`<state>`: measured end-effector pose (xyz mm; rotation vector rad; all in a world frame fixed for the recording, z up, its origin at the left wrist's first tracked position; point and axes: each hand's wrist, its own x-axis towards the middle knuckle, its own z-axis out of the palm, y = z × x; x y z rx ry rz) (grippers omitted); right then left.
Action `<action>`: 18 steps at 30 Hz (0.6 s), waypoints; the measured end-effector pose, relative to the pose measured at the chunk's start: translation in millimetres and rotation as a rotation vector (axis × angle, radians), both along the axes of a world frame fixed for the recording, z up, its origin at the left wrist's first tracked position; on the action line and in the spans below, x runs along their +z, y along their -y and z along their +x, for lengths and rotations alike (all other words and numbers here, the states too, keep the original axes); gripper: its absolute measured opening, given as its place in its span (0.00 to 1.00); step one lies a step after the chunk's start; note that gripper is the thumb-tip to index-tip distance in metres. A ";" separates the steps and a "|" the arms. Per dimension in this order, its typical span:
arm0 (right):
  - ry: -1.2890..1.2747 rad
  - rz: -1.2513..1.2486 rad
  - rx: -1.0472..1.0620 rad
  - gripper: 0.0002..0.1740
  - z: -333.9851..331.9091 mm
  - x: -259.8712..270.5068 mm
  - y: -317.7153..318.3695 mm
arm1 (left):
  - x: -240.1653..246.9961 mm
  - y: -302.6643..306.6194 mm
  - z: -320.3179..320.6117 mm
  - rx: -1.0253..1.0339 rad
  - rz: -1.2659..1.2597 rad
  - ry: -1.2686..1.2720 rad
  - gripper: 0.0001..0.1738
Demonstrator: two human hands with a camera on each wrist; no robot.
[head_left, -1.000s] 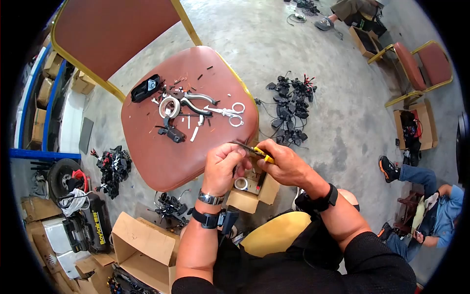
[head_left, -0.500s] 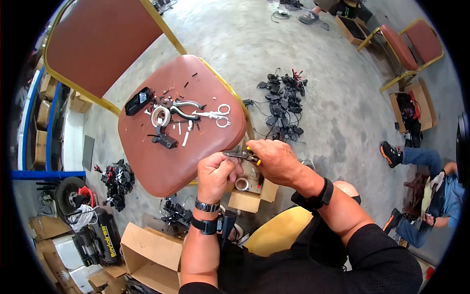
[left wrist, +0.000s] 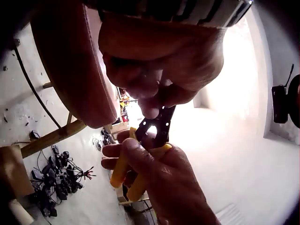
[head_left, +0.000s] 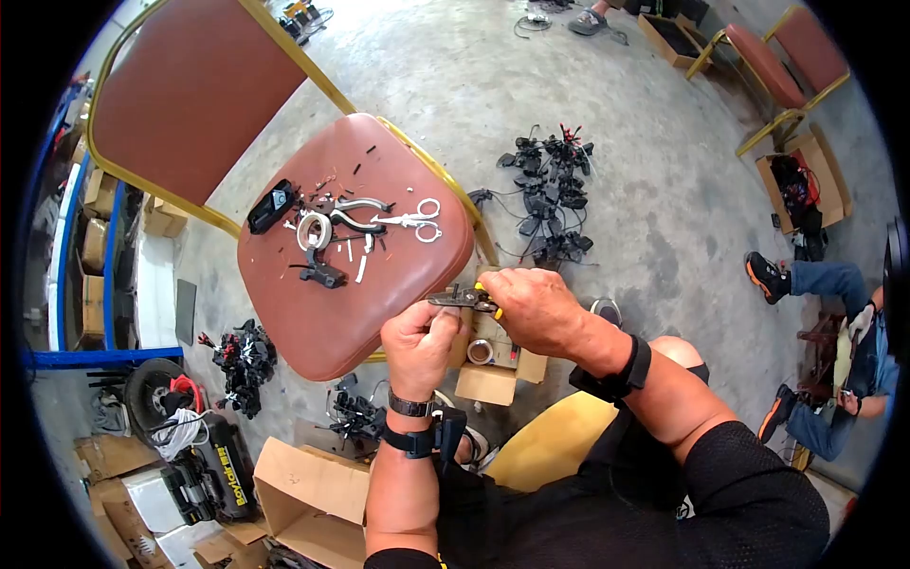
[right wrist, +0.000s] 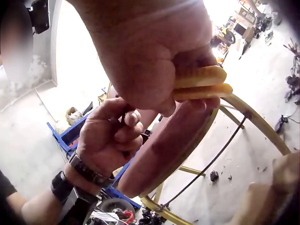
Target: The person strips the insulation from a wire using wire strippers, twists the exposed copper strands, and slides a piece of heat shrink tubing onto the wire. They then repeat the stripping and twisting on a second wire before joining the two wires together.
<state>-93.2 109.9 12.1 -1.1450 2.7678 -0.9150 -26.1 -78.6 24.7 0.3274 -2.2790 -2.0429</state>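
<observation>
In my right hand [head_left: 542, 308] I grip wire strippers [left wrist: 161, 125] by their yellow handles [right wrist: 201, 77]. Their flat dark head, with small holes in it, reaches to the fingertips of my left hand [head_left: 420, 341]. That hand has its fingers curled and pinches a thin dark piece [right wrist: 124, 116] between thumb and forefinger; most of it is hidden. Both hands are close together in front of the near edge of the brown chair seat [head_left: 365, 318]. On the seat lie white scissors [head_left: 417, 221], grey-handled pliers [head_left: 358, 226], a tape roll [head_left: 313, 232] and a black plastic part [head_left: 322, 275].
A black case [head_left: 272, 207] and scattered scraps share the seat. Below my hands stands a small carton [head_left: 488, 384] with another tape roll [head_left: 481, 352]. Piles of black cabled parts [head_left: 550, 199] lie on the floor; an open box [head_left: 313, 488] is at lower left. Another person [head_left: 834, 360] sits at right.
The head view has shifted, moving the chair left and down. My right hand has turned over the wire strippers, whose head now lies across the left fingertips; the left hand has closed more tightly.
</observation>
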 end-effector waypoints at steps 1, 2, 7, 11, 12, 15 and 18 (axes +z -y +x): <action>0.013 0.016 0.003 0.11 0.4 -0.1 0.1 | -1.6 1.0 0.6 0.002 -0.048 -0.019 0.07; 0.025 0.032 0.007 0.11 0.5 -0.1 0.2 | -3.5 1.9 0.6 0.004 -0.096 -0.037 0.07; 0.098 0.083 0.008 0.12 1.2 1.0 1.1 | -7.6 1.3 -3.5 0.015 -0.274 -0.187 0.05; 0.112 0.074 0.012 0.12 -1.3 0.6 0.3 | 3.2 -5.1 -7.4 0.031 -0.447 -0.242 0.05; 0.108 0.065 0.012 0.11 -1.7 -1.6 -0.1 | 3.2 -5.6 -8.4 0.029 -0.467 -0.258 0.05; 0.039 0.040 0.003 0.09 -3.3 -7.8 -0.8 | 3.4 -6.7 -11.0 0.030 -0.509 -0.301 0.06; -0.021 0.042 -0.005 0.08 -6.5 -6.0 -0.5 | 3.2 -7.8 -12.7 0.050 -0.505 -0.329 0.06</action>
